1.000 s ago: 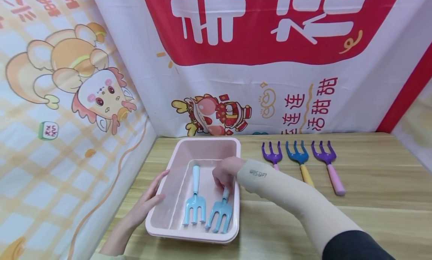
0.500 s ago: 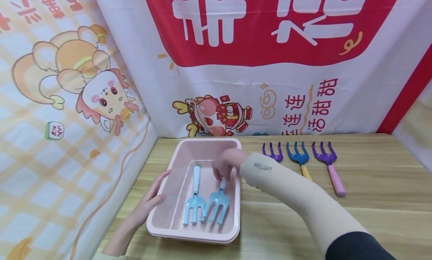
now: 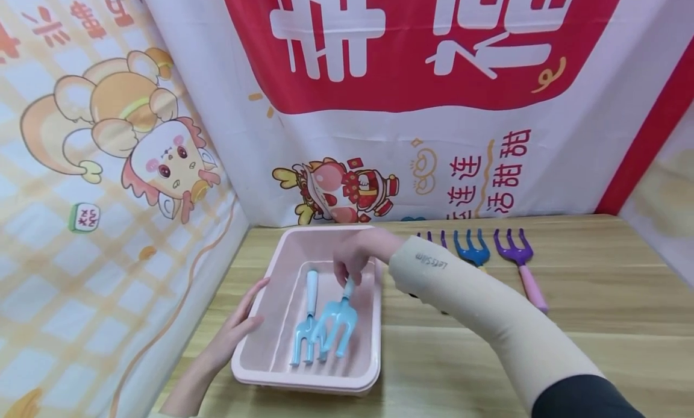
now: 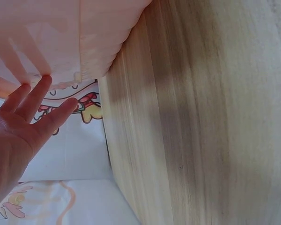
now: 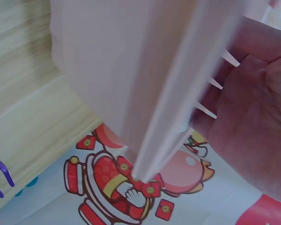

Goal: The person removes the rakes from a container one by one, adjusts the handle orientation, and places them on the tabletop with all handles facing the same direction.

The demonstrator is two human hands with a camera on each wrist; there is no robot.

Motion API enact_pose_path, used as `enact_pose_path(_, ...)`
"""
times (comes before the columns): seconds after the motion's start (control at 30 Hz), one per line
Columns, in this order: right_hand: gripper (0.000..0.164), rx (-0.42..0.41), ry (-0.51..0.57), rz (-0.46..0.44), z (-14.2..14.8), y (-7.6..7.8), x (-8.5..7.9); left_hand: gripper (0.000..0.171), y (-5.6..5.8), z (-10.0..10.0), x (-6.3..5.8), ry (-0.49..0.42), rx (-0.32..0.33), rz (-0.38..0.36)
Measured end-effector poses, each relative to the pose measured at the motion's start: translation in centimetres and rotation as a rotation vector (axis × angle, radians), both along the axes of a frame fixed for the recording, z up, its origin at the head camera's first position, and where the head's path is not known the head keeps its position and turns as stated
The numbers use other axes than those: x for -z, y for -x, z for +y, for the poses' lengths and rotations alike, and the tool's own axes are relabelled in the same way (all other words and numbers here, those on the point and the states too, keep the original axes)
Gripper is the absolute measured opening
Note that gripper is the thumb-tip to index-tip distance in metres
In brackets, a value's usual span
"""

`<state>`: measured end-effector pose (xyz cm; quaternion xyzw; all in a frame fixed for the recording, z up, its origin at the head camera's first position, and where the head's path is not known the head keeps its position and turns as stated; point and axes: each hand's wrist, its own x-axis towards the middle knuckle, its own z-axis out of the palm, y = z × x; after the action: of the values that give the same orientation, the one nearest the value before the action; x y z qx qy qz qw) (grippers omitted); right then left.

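Lifted a bit and shifted left since half a second ago: light-blue fork (image 3: 340, 315) in the right hand (image 3: 352, 255), handle pinched between curled fingers. Now overlapping a second light-blue fork (image 3: 311, 294) inside the pink tub (image 3: 303, 379); can't tell if touching. Left hand (image 3: 235, 326) laid against the tub's outer wall, fingers pretty straight. Over on the table (image 3: 434, 364), one purple fork (image 3: 517, 255), plus a blue fork (image 3: 473, 252) and another purple fork (image 3: 443, 240), partly blocked by the beige sleeve (image 3: 482, 312). Printed on that sleeve: "Let'sSlim". On the banner (image 3: 423, 96) behind, red characters including 连连 and 甜甜.
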<state>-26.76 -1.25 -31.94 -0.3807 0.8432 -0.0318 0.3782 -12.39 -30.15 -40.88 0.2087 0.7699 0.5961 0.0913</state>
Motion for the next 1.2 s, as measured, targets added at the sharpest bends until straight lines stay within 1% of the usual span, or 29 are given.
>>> enact_pose_path(0.1, 0.018, -0.016, 0.071, -0.018, 0.7, -1.4, -2.3, 0.064, -0.1, 0.0, -0.1, -0.007, -0.001, -0.010)
enact_pose_path(0.17, 0.018, -0.017, 0.106, -0.030, 1.1, -1.8, -3.1, 0.064, -0.1, 0.1, -0.1, -0.005, -0.004, -0.011)
enact_pose_path(0.33, 0.014, -0.010, 0.142, -0.048, 2.1, -2.1, -4.4, 0.063, -0.1, 0.2, -0.1, 0.004, -0.019, -0.019)
enact_pose_path(0.43, 0.015, -0.010, 0.156, -0.029, 2.7, -2.3, -5.0, 0.063, -0.2, 0.2, 0.0, 0.001, -0.026, -0.032)
enact_pose_path(0.63, 0.018, -0.013, 0.185, 0.021, 4.4, -2.9, -6.3, 0.063, -0.2, 0.2, 0.0, -0.004, -0.024, -0.023)
enact_pose_path(0.73, 0.019, -0.009, 0.204, 0.025, 5.4, -3.2, -6.8, 0.063, -0.2, 0.2, -0.1, -0.004, -0.023, -0.021)
enact_pose_path(0.93, 0.019, -0.033, 0.236, 0.022, 7.3, -3.8, -7.7, 0.063, -0.3, 0.2, -0.4, 0.003, -0.025, -0.025)
enact_pose_path(1.1, 0.018, -0.030, 0.226, 0.018, 9.3, -4.3, -7.5, 0.062, -0.3, 0.2, -0.4, -0.001, -0.024, -0.030)
enact_pose_path(1.2, 0.018, -0.024, 0.251, -0.001, 10.9, -4.8, -7.3, 0.062, -0.3, 0.3, -0.2, -0.008, -0.013, -0.026)
